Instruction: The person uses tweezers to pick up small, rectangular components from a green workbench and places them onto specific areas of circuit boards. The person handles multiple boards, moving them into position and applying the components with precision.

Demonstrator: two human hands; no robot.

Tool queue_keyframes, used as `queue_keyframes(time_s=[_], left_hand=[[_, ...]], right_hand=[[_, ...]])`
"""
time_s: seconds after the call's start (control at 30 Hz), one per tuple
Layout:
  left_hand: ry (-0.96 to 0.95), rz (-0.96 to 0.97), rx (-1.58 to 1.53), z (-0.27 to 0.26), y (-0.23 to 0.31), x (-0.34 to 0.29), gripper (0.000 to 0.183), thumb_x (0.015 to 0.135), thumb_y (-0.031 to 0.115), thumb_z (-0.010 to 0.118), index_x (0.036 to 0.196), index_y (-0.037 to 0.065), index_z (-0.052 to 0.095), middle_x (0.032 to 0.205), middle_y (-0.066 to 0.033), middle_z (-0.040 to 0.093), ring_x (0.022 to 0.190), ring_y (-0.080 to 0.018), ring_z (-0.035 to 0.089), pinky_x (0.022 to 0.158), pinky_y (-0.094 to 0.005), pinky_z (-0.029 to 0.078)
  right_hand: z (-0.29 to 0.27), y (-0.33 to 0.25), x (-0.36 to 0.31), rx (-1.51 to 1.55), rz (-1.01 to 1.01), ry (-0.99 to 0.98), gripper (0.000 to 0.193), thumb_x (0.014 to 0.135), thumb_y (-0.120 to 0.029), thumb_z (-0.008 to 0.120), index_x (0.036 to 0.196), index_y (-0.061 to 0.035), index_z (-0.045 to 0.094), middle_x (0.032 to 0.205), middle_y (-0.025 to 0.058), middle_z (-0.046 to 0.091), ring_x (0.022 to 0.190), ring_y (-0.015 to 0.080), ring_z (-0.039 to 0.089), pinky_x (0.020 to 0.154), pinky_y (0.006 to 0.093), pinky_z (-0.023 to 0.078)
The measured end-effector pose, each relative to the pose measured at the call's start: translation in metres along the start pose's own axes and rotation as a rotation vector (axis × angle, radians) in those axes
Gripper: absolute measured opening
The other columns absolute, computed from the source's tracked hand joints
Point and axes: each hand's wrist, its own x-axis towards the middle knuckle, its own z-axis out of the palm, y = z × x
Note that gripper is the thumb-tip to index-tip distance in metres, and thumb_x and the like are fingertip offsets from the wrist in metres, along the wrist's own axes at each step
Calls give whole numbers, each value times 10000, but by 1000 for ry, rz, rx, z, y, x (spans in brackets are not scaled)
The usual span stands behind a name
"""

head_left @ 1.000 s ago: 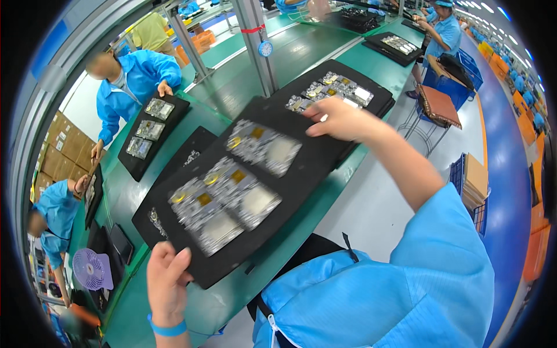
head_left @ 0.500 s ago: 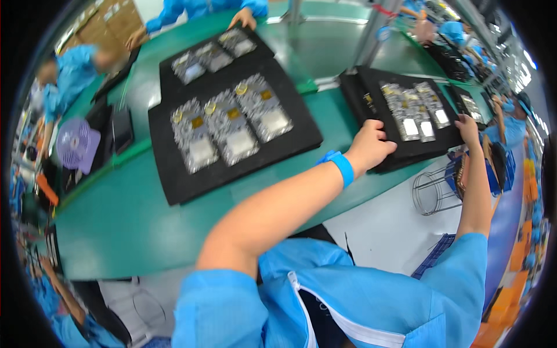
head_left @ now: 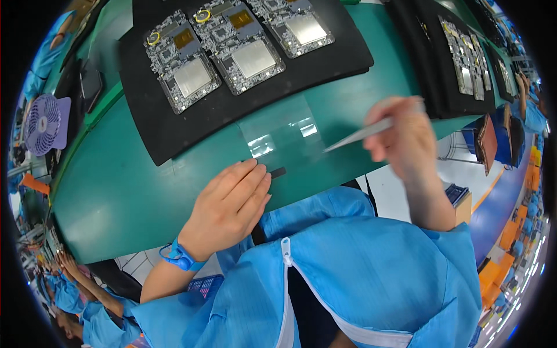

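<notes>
My left hand [head_left: 228, 203], a blue strap at its wrist, lies on the green table with fingers stretched out side by side. Its fingertips are beside a small dark strip [head_left: 279, 172] and the near edge of a clear film sheet [head_left: 282, 124], which reflects light. Held in my right hand [head_left: 406, 139], slightly blurred, are pointed metal tweezers [head_left: 360, 135], tips toward the film. Beyond my hands, a circuit board [head_left: 183, 64], a second board [head_left: 243, 46] and a third board [head_left: 299, 29] rest on a black foam sheet [head_left: 325, 72].
At right, a black foam tray [head_left: 426, 69] carries more circuit boards [head_left: 466, 55]. A purple fan [head_left: 46, 123] stands at left beyond a green raised strip [head_left: 87, 133]. The green table's [head_left: 116, 214] front edge curves before my body. Co-workers sit at both sides.
Both hands have left the foam tray of boards at right and come back before my body. My right hand now holds tweezers; my left lies by the film. The view has shifted.
</notes>
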Motion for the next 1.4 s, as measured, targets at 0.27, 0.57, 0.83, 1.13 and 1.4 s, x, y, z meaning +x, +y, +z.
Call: queue_keyframes(time_s=[0.27, 0.57, 0.83, 1.13, 1.4], left_hand=[[-17, 182, 7, 9, -20, 3, 281, 692, 17, 691, 964, -47, 653, 1016, -139, 618, 990, -284, 603, 783, -346, 534], [-19, 231, -4, 8, -26, 6, 253, 710, 31, 691, 950, -42, 658, 1006, -124, 631, 974, -264, 607, 744, -327, 533], [20, 267, -32, 9, -30, 8, 230, 708, 37, 694, 921, -44, 656, 970, -132, 636, 917, -253, 623, 701, -326, 537], [29, 279, -19, 10, -29, 9, 206, 709, 32, 688, 897, -47, 657, 951, -139, 641, 910, -257, 626, 697, -326, 539], [-51, 250, -66, -2, -32, 18, 234, 703, 45, 698, 915, -39, 646, 977, -136, 638, 908, -265, 626, 712, -335, 540]], right_hand=[[40, 21, -12, -134, 244, 23, 210, 860, -184, 669, 863, -4, 562, 709, 46, 616, 582, 68, 587, 503, 184, 475], [54, 20, -13, -141, 256, 6, 198, 868, -159, 655, 884, 11, 553, 739, 50, 618, 635, 69, 601, 572, 191, 519], [52, 22, -13, -155, 233, -10, 203, 877, -163, 645, 894, 13, 546, 755, 56, 617, 639, 82, 608, 569, 196, 514], [46, 35, -15, -83, 62, -109, 165, 901, -134, 604, 906, -2, 506, 759, 89, 626, 624, 99, 612, 552, 198, 498], [17, 22, 31, 235, -142, -131, 172, 909, -153, 586, 913, -6, 497, 731, 125, 635, 556, 134, 605, 509, 229, 496]])
